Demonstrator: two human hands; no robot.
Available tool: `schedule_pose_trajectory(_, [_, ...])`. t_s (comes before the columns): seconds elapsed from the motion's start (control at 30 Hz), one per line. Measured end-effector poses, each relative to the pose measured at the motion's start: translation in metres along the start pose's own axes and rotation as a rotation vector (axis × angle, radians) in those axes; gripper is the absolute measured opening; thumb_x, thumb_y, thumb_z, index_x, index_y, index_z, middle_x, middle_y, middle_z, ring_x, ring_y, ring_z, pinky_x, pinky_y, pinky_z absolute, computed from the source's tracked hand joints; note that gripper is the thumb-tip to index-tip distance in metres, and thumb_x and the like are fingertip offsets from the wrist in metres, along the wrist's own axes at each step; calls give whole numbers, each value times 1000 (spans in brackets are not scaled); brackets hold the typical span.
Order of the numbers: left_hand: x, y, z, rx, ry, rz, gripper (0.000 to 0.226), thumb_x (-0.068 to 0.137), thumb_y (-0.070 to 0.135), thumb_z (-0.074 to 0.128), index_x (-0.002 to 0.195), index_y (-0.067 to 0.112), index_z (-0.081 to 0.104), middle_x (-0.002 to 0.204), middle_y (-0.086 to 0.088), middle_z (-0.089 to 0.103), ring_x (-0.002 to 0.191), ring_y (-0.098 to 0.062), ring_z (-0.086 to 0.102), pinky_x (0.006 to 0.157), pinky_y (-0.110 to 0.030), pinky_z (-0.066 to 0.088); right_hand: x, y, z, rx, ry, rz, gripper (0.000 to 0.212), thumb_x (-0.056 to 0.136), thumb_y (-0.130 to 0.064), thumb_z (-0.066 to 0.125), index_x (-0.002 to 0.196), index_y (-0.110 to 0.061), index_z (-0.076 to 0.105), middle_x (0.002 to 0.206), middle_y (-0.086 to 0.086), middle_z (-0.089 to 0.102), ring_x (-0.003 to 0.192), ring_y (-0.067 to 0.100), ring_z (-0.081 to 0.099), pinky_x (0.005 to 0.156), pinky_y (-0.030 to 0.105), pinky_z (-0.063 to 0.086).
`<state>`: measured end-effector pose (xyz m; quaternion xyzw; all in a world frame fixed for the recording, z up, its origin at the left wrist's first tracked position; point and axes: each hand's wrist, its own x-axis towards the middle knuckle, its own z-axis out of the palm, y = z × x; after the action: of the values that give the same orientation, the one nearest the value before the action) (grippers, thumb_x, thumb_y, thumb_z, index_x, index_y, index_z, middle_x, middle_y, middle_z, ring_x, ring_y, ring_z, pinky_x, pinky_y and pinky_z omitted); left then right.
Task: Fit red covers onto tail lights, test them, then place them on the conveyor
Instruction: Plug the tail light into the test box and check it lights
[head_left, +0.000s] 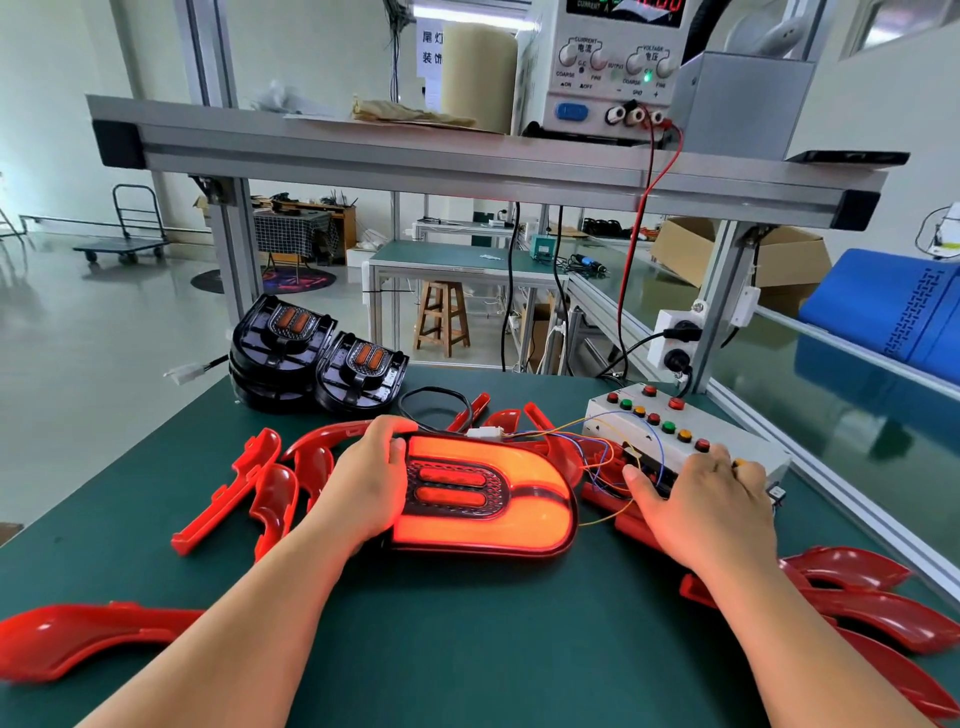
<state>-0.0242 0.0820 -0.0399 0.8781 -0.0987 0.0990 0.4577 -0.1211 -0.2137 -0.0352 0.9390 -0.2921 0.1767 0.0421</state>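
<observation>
A tail light (485, 493) with its red cover fitted lies on the green table and glows bright orange-red. My left hand (366, 480) grips its left end, thumb on top. A black cable and coloured wires run from the light to a white test box (670, 431) with red, green and yellow buttons. My right hand (709, 506) rests on the box's near end, fingers spread over the buttons. Two stacks of uncovered black tail lights (317, 358) stand behind. Loose red covers (260, 483) lie to the left.
More red covers lie at the right front (878, 618) and the left front (78, 639). A power supply (608, 67) sits on the shelf above, red and black leads hanging down. The green conveyor (831, 400) runs along the right behind an aluminium rail.
</observation>
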Motion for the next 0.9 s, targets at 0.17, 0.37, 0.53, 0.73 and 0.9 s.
schedule_pose_trajectory(0.17, [-4,1,-2,-69,-34,0,26,105,21,33,119,30,52,83,-2,65,61,-11,52,58,-29,42,6,-3,-7,59,-14,10,91,81,-79,21,125,-4,49,130,9,48,114,32,36,97,39,34])
schedule_pose_trajectory(0.37, [-5,2,-3,-98,-58,-17,26,105,22,32,121,30,51,77,-3,63,55,-11,51,52,-25,40,35,-21,-19,162,-31,-160,86,80,-79,33,129,-9,45,152,6,35,126,33,27,101,40,31])
schedule_pose_trajectory(0.53, [-5,1,-3,-103,-58,-21,26,105,22,32,121,31,51,73,-1,62,51,-7,48,50,-23,39,55,-33,-16,164,-109,-235,76,80,-76,42,121,-12,44,119,5,57,116,27,33,89,36,32])
schedule_pose_trajectory(0.73, [-5,2,-3,-84,-63,-24,25,105,22,33,118,34,50,78,-4,65,54,-9,50,52,-24,42,61,-38,-8,75,-197,-228,85,79,-79,41,127,-9,43,115,9,60,125,28,29,91,38,36])
schedule_pose_trajectory(0.9, [-5,3,-2,-32,-30,-15,28,104,21,33,123,30,53,88,8,61,68,-9,56,57,-25,39,60,-41,-5,49,-188,-201,90,78,-79,40,131,-7,41,127,12,56,129,33,29,96,41,36])
